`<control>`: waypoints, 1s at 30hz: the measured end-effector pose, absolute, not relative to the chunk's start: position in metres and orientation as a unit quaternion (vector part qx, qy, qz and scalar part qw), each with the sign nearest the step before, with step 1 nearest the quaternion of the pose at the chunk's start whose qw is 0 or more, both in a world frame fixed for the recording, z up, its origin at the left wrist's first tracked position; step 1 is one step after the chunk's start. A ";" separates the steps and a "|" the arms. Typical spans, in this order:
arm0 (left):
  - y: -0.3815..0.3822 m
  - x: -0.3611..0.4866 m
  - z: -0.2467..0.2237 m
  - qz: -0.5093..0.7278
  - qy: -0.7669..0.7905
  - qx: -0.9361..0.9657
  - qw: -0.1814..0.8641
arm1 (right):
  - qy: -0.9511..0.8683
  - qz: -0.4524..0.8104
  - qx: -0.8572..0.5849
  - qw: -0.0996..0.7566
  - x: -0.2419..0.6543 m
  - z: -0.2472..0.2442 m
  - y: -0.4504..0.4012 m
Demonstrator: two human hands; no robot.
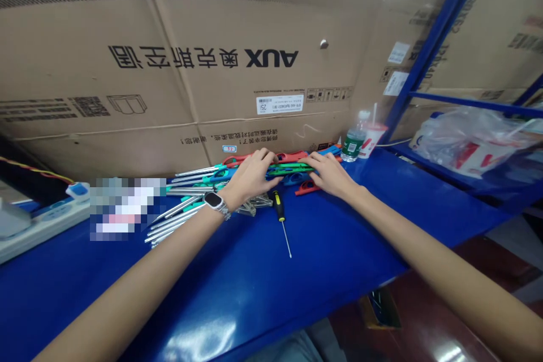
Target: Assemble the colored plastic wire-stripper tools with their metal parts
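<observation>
A pile of long plastic pieces in red, green and blue lies along the back of the blue table. My left hand (pixel 250 176), with a watch on the wrist, rests over the pile's left part, thumb spread away from the bent fingers. On the right, my right hand (pixel 330 174) bends its fingers around the end of a green plastic piece (pixel 292 168). Red pieces (pixel 292 156) lie behind it, and a blue piece (pixel 296 179) is in front. A black and yellow screwdriver (pixel 279 207) lies below, between my hands. Some fingertips are hidden among the pieces.
Metal rods (pixel 180 220) with green ends lie left of my left wrist, near clear plastic parts (pixel 248 207). A water bottle (pixel 353 138) and paper cup (pixel 373 140) stand right. A power strip (pixel 46 223) is far left. A large carton (pixel 203 22) backs the table.
</observation>
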State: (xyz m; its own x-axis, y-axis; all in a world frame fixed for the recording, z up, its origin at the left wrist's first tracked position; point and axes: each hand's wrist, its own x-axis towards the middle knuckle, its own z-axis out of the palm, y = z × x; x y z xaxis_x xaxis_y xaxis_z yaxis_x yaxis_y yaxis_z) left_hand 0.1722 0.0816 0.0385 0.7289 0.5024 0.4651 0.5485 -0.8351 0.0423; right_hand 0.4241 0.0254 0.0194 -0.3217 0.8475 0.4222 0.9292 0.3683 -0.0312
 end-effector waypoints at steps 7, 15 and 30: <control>0.033 0.101 0.048 -0.176 -0.244 -0.952 -0.060 | -0.866 -0.075 -0.450 0.206 0.359 0.013 -0.019; -0.024 0.011 0.019 -0.203 -0.302 -0.922 -0.131 | -0.922 -0.061 -0.357 0.139 0.283 0.000 -0.050; -0.021 -0.001 0.013 -0.243 -0.521 -0.810 -0.119 | -0.895 -0.083 -0.392 0.195 0.272 -0.015 -0.063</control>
State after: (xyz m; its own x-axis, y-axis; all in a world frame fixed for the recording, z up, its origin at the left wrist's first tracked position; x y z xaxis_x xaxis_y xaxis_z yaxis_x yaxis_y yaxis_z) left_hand -0.0007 -0.0208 0.0127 0.3389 0.9011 0.2705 0.7854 -0.4292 0.4460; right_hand 0.2716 -0.0631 -0.0153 -0.6169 0.6688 0.4148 0.7340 0.6792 -0.0036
